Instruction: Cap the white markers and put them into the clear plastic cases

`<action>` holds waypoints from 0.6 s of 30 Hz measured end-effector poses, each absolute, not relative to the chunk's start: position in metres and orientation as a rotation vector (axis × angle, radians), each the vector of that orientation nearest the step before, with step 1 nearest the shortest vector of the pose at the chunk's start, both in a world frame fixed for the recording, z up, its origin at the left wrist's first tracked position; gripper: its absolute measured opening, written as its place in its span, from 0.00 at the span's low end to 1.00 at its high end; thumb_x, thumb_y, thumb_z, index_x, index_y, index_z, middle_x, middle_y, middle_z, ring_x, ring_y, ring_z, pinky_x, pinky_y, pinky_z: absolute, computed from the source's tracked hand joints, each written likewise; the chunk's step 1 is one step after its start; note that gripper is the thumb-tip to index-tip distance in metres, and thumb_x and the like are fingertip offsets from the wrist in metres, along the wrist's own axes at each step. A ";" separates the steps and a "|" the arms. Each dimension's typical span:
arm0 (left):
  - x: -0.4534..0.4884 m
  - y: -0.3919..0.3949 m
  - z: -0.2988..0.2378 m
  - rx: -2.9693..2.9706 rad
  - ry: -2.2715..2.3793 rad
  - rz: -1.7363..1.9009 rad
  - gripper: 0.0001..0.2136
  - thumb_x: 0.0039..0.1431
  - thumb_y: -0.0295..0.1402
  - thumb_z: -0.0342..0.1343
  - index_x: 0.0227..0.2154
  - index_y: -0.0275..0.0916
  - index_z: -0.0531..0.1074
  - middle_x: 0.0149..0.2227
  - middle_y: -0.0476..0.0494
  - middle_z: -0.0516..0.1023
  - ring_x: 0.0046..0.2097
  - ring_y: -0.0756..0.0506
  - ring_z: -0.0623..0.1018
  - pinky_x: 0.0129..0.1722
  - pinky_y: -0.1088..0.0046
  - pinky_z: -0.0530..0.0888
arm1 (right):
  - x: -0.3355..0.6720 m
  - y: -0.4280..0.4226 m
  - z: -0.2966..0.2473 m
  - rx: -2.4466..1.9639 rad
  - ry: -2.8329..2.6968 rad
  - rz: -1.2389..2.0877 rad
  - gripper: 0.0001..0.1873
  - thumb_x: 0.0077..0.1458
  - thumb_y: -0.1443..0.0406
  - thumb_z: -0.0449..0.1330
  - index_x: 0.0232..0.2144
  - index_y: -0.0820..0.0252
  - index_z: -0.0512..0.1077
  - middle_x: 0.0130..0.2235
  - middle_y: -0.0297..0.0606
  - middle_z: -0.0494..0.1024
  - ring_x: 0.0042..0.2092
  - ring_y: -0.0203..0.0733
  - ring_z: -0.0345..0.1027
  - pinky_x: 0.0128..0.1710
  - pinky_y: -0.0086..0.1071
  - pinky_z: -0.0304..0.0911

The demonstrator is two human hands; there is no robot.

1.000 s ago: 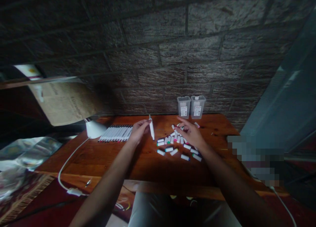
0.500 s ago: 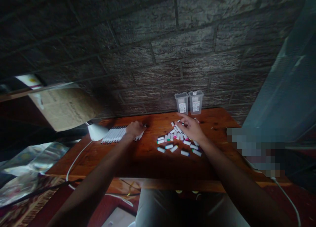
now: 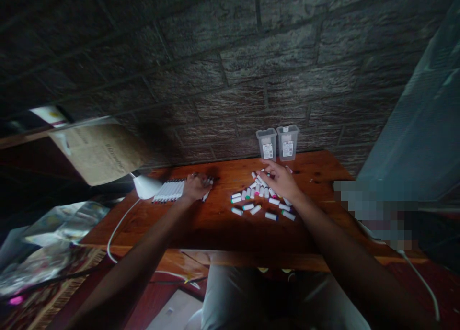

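Markers and Loose Caps on a Wooden Table, with Two Hands

Table [image 3: 215, 232]: reddish-brown wood, set against a dark block wall [image 3: 244, 76].

Row of markers [image 3: 168, 191]: white, slim, laid side by side on the left part of the table; right end partly covered by the left hand.

Left hand [image 3: 196, 186]: palm down over that end, fingers bent, a marker or two showing just beyond the fingertips; whether it grips any cannot be told.

Short white caps [image 3: 274, 201]: numerous, coloured at one end, bunched and scattered right of centre, some lying singly toward the front edge.

Right hand [image 3: 282, 179]: above the back of the bunch, thumb and index finger parted; contact with the nearest caps unclear.

Clear containers: two, labelled, upright side by side at the back, left one [image 3: 266, 144], right one [image 3: 288, 143].

Lamp [image 3: 145, 187]: white, near the row's left end.
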State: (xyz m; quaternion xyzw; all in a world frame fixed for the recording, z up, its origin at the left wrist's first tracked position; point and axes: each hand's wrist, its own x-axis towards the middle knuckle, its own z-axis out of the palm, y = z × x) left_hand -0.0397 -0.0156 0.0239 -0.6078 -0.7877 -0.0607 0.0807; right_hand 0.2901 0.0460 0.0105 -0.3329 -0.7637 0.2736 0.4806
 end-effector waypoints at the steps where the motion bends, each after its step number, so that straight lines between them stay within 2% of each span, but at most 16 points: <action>1: -0.040 -0.017 0.023 -1.814 -2.346 -0.186 0.23 0.53 0.45 0.58 0.50 0.38 0.74 0.54 0.32 0.75 0.57 0.31 0.71 0.53 0.58 0.68 | 0.290 0.046 0.011 -0.812 -1.870 0.663 0.22 0.59 0.56 0.60 0.54 0.55 0.70 0.33 0.35 0.81 0.31 0.39 0.73 0.35 0.31 0.66; 4: -0.041 -0.019 0.021 -1.827 -2.361 -0.166 0.30 0.56 0.49 0.55 0.57 0.34 0.69 0.61 0.29 0.67 0.61 0.28 0.67 0.56 0.53 0.66 | 0.291 0.046 0.011 -0.809 -1.889 0.654 0.21 0.60 0.56 0.60 0.54 0.55 0.71 0.33 0.35 0.81 0.31 0.39 0.73 0.35 0.32 0.66; 7: -0.041 -0.022 0.021 -1.885 -2.384 -0.114 0.32 0.61 0.50 0.50 0.60 0.31 0.66 0.64 0.27 0.64 0.64 0.29 0.64 0.59 0.54 0.64 | 0.291 0.045 0.013 -0.805 -1.898 0.660 0.21 0.60 0.56 0.59 0.53 0.56 0.71 0.33 0.35 0.81 0.30 0.39 0.73 0.33 0.32 0.66; 12: -0.039 -0.036 0.025 -2.004 -2.352 -0.036 0.26 0.65 0.48 0.44 0.58 0.37 0.69 0.64 0.35 0.66 0.65 0.33 0.63 0.62 0.56 0.61 | 0.291 0.046 0.012 -0.798 -1.894 0.681 0.20 0.59 0.56 0.59 0.52 0.57 0.72 0.32 0.36 0.80 0.29 0.39 0.72 0.31 0.32 0.65; 18: -0.035 -0.044 0.026 -2.008 -2.337 0.022 0.25 0.65 0.48 0.42 0.50 0.36 0.75 0.63 0.31 0.67 0.66 0.30 0.61 0.62 0.51 0.58 | 0.291 0.047 0.008 -0.798 -1.914 0.673 0.20 0.59 0.56 0.59 0.51 0.56 0.72 0.32 0.36 0.81 0.29 0.39 0.72 0.31 0.32 0.65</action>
